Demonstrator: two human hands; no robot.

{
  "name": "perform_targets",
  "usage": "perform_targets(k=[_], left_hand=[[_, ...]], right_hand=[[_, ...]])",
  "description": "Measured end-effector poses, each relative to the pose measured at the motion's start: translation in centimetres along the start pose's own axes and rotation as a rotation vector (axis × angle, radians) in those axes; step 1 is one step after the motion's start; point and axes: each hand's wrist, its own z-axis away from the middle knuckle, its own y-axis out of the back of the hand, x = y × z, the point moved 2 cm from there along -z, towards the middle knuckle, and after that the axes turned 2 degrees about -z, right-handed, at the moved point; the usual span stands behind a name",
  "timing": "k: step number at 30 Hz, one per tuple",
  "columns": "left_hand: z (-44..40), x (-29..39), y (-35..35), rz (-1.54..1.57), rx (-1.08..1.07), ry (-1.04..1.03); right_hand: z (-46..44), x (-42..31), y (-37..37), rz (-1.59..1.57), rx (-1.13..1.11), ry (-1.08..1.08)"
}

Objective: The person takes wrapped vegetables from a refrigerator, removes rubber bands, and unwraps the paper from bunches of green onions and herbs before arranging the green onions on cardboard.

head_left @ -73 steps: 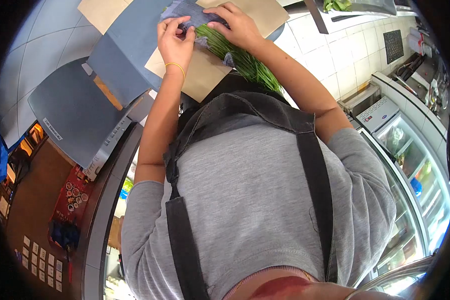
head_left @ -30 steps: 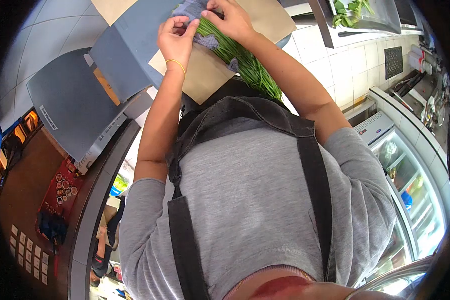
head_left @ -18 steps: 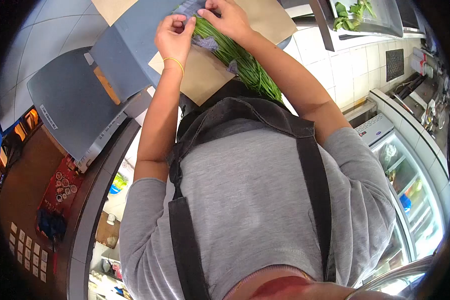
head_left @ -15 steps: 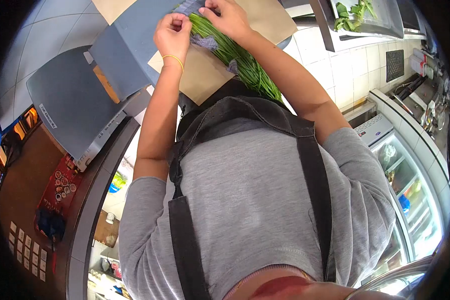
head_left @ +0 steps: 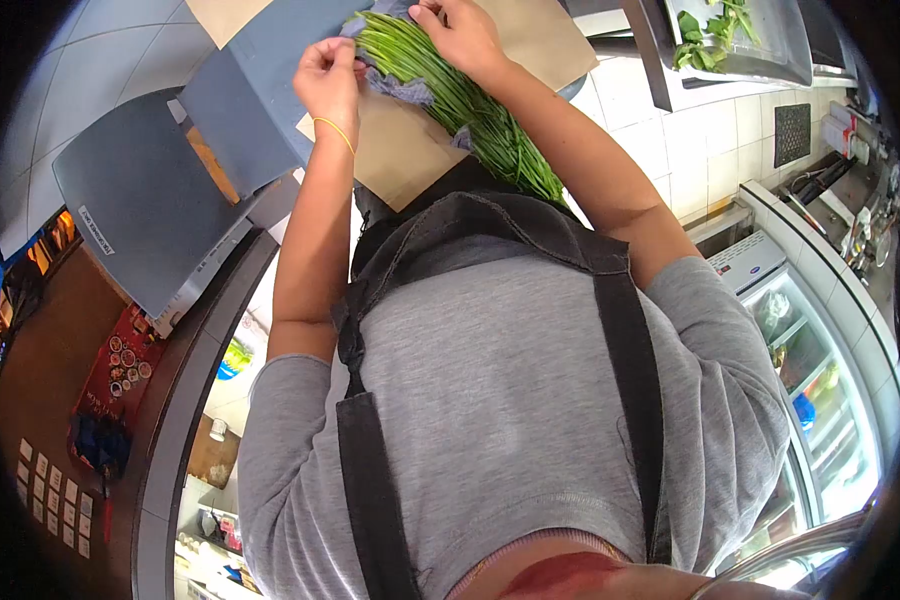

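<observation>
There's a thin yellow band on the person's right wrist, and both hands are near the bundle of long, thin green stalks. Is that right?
Not quite: the head view shows the thin yellow band on the left wrist, not the right. The left hand and right hand are indeed near the bundle of long, thin green stalks.

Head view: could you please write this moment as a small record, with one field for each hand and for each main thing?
Greens: long, thin bunch, lying aslant
Wrap: blue-grey, around or under the greens in places; cloth or paper, cannot tell
Left hand: fingers bent, beside the greens' upper end; grip unclear
Right hand: at the other side of that end; grip unclear
Sheet: brown, partly behind the greens
Tray: at upper right, holding leaves
</observation>
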Motion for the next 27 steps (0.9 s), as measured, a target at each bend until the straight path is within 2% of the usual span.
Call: perform_targets(k=[3,10,12,15,16,20,23,26,27], left_hand=[[-0.1,-0.6,1.0,0.164,0.096,0.189],[4.3,-0.4,1.0,0.081,0.118,0.213],[6.7,0.0,0.6,0.106,0.026,0.361],[9.4,0.8,-0.5,0.212,-0.176,0.548],[10.0,1.0,-1.2,0.259,-0.256,0.604],[10.9,2.5,-3.5,0.383,-0.327,0.739],[9.9,0.8,-2.9,0.480,-0.343,0.850],[10.5,1.4,-2.9,0.515,-0.385,0.795],[10.5,1.4,-2.9,0.521,-0.399,0.783]], right_hand=[[-0.2,0.0,-0.1,0.001,-0.005,-0.042],[1.1,1.0,3.1,-0.127,-0.145,-0.142],[2.7,1.8,5.1,-0.102,-0.187,-0.144],[5.1,2.7,6.3,-0.084,-0.398,-0.333],[5.8,2.6,5.9,-0.072,-0.359,-0.267],[5.9,1.7,5.1,-0.025,-0.415,-0.312],[6.2,2.6,4.8,-0.007,-0.374,-0.125],[7.3,2.2,4.9,-0.019,-0.285,0.021],[7.5,1.7,5.0,-0.148,-0.316,-0.022]])
